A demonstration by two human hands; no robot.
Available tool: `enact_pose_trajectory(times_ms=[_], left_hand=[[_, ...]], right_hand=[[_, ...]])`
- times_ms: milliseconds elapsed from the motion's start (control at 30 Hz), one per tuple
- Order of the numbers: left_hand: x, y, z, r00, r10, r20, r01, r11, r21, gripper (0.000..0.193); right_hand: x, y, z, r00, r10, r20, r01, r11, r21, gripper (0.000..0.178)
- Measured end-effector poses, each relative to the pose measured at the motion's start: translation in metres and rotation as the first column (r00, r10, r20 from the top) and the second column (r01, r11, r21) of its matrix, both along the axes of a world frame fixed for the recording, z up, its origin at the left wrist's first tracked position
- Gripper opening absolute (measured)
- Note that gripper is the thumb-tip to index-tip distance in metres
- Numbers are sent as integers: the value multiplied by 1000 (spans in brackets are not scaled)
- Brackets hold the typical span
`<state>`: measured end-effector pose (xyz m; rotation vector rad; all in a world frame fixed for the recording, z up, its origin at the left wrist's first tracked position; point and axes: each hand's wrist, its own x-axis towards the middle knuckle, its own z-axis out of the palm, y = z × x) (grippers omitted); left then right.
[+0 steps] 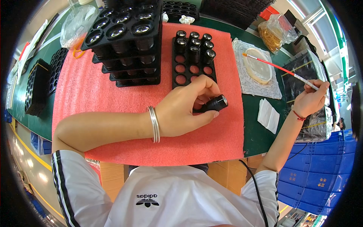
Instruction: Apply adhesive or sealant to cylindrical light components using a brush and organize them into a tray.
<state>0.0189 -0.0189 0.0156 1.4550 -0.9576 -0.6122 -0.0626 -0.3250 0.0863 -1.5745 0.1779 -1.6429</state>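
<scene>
My left hand (pixel 181 109) is closed around a short black lens barrel (pixel 216 104), thumb and fingers at its sides, its glass end facing right. The barrel is tilted above the pink foam mat (pixel 211 140). My right hand (pixel 311 100) grips a thin paintbrush (pixel 280 69) with a red and white handle. Its bristles point left, near the far left side of a round shallow dish (pixel 266 73); whether they touch anything I cannot tell. Beyond my left hand lies a black tray (pixel 187 73) with round holes. Several upright lens barrels (pixel 195 49) fill its far rows; nearer holes show pink foam.
A tall stack of black trays (pixel 130 47) holding lenses stands at the left of the mat. The dish rests on printed paper (pixel 245 85), with a folded white tissue (pixel 268 115) closer to me. A bag of rubber bands (pixel 274 36) and a wrapped bundle (pixel 306 75) sit at the right.
</scene>
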Motion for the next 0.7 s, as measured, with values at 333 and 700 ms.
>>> enact_pose_trajectory(times_ms=[333, 700], left_hand=[[1, 0, 2, 999, -35, -5, 35, 999, 6, 36], [1, 2, 2, 1000, -25, 5, 25, 1000, 4, 36]], right_hand=[[0, 2, 0, 1000, 9, 7, -9, 1000, 13, 39], [2, 1, -2, 999, 33, 4, -33, 999, 1, 38]])
